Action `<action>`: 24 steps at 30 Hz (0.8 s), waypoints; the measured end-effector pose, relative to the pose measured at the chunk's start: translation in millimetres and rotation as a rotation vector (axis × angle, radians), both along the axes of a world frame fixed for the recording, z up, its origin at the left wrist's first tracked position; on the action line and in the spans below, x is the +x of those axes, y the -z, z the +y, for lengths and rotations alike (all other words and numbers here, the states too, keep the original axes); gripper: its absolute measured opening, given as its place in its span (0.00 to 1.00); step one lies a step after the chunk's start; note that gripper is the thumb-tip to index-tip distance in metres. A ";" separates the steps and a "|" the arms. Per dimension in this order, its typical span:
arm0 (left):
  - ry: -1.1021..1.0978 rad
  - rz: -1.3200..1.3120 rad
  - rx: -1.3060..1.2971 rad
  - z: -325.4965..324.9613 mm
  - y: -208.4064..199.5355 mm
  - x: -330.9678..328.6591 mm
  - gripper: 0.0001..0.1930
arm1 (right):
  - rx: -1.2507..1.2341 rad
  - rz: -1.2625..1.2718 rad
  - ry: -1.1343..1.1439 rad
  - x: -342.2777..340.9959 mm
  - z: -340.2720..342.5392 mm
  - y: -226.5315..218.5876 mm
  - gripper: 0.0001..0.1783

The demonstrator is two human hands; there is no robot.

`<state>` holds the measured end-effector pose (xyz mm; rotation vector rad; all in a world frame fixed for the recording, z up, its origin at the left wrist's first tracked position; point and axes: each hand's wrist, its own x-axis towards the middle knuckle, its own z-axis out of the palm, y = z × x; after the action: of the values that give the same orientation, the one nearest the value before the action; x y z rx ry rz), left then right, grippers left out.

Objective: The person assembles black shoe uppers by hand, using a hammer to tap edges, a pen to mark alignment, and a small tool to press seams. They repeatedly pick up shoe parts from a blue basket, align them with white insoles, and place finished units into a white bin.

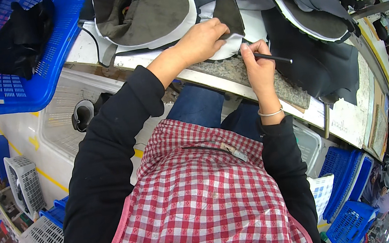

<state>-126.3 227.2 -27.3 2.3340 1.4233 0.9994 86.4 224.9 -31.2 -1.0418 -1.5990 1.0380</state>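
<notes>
dark-lined piece with a white margin [228, 17]: lying on the workbench [188, 76], at the near edge, partly over a speckled stone slab [222, 69]; tapering toward the far side.

left hand [203, 40]: resting on the left part of the white margin, with fingers bending and keeping close together; unable to tell whether pinching the piece or only pressing on it.

right hand [260, 66]: clamping a slim black pen-like tool [277, 57] between thumb and fingers, just right of the margin; pointing the rear end of the tool rightward; showing the front tip too small for confirming contact.

on the bench, to the left: a large dark-lined piece with a white rim [158, 7], lying near the left hand. to the right: a dark grey panel [316, 67], reaching toward the near edge. far left: a blue basket [44, 95], holding a black piece [26, 38].
</notes>
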 end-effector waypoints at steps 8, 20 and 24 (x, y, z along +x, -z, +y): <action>-0.041 -0.005 0.032 2.6 6.0 3.2 0.13 | 0.097 -0.208 0.049 -2.7 7.0 -1.3 0.16; 0.004 -0.076 0.014 -7.4 -11.5 5.8 0.18 | 0.074 -0.156 0.017 4.1 7.0 -0.9 0.16; -0.029 -0.031 0.258 -48.1 -36.2 -4.1 0.30 | -0.041 0.073 -0.020 11.5 4.3 -1.4 0.16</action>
<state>-130.4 179.1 8.9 2.4663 1.3926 1.2916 97.8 229.2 -29.8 -1.0057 -1.5376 1.1136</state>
